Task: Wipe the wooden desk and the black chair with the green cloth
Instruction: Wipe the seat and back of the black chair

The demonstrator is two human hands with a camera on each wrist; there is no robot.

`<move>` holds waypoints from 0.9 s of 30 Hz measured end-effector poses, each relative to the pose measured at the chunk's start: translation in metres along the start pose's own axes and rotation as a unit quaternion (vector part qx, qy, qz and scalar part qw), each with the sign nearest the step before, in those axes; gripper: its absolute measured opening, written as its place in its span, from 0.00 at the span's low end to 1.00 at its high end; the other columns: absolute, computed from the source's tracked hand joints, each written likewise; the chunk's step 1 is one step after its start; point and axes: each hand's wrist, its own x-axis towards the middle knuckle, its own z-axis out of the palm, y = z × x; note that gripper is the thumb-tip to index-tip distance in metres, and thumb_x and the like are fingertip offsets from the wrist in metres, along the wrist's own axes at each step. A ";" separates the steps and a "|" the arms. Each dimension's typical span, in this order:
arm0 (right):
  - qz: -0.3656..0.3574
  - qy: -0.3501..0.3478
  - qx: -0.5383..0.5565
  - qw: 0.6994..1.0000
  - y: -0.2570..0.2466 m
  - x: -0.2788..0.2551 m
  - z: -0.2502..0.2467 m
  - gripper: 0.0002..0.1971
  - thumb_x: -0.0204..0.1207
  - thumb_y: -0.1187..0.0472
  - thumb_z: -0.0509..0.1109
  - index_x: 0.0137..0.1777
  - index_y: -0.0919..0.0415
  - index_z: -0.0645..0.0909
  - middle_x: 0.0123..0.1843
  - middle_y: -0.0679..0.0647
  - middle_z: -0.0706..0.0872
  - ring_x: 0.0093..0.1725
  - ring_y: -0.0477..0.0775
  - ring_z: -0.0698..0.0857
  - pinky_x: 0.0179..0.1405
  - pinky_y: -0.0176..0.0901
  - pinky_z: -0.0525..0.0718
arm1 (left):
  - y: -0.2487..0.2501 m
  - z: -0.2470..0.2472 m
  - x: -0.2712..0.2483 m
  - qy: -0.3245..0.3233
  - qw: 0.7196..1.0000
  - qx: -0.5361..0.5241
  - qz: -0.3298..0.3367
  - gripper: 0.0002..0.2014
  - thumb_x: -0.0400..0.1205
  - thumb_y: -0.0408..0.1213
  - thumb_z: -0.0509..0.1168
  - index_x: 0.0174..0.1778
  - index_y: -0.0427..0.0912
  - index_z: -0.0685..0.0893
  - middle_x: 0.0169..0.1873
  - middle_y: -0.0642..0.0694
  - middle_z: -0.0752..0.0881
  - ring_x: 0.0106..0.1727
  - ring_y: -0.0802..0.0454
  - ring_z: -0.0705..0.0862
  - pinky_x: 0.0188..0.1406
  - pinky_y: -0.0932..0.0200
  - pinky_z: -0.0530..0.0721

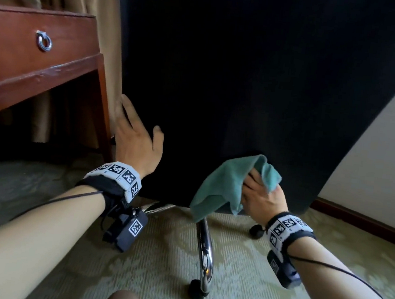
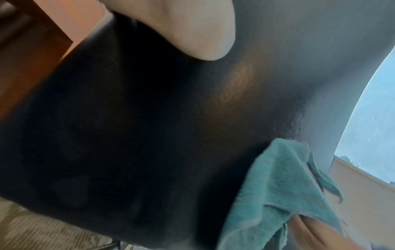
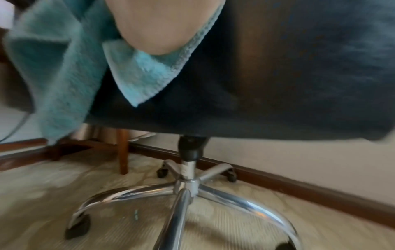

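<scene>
Head view: right hand (image 1: 263, 197) grips green cloth (image 1: 224, 186) hanging downward; left hand (image 1: 136, 140) flat, fingers straight.

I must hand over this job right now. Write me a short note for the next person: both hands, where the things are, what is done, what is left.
Left hand: open, flat against the left edge of the black chair back, holding nothing.
Right hand: grips the green cloth low on the chair back, near its bottom edge; part of the cloth hangs loose.
Wooden desk: to the left, beside the chair.
Done: cannot be judged from these pictures; no wipe marks show on the desk or the chair.
Left: the chrome base and the castors look untouched. Check the seat and the desk top, both out of view.
</scene>
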 end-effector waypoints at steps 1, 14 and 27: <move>0.053 0.016 0.012 0.998 0.004 -0.010 0.003 0.29 0.61 0.53 0.83 0.62 0.62 0.86 0.68 0.60 0.83 0.76 0.66 0.68 0.84 0.61 0.56 | 0.003 0.000 -0.001 0.005 1.000 -0.005 -0.006 0.43 0.81 0.47 0.55 0.82 0.29 0.37 0.81 0.26 0.46 0.82 0.32 0.52 0.82 0.41 0.56; 0.248 0.258 0.157 0.920 0.033 0.071 -0.087 0.31 0.85 0.46 0.52 0.80 0.69 0.65 0.79 0.67 0.70 0.81 0.66 0.61 0.85 0.58 0.51 | 0.002 -0.029 0.009 0.144 0.973 -0.076 -0.165 0.27 0.77 0.31 0.61 0.73 0.29 0.65 0.69 0.31 0.68 0.68 0.32 0.71 0.64 0.42 0.70; 0.120 0.193 0.099 0.969 -0.045 0.217 -0.115 0.31 0.81 0.45 0.59 0.78 0.64 0.72 0.78 0.66 0.73 0.80 0.71 0.64 0.80 0.64 0.40 | -0.028 -0.047 0.003 -0.138 0.972 -0.074 -0.176 0.18 0.81 0.27 0.58 0.66 0.37 0.80 0.62 0.33 0.84 0.65 0.35 0.79 0.56 0.58 0.72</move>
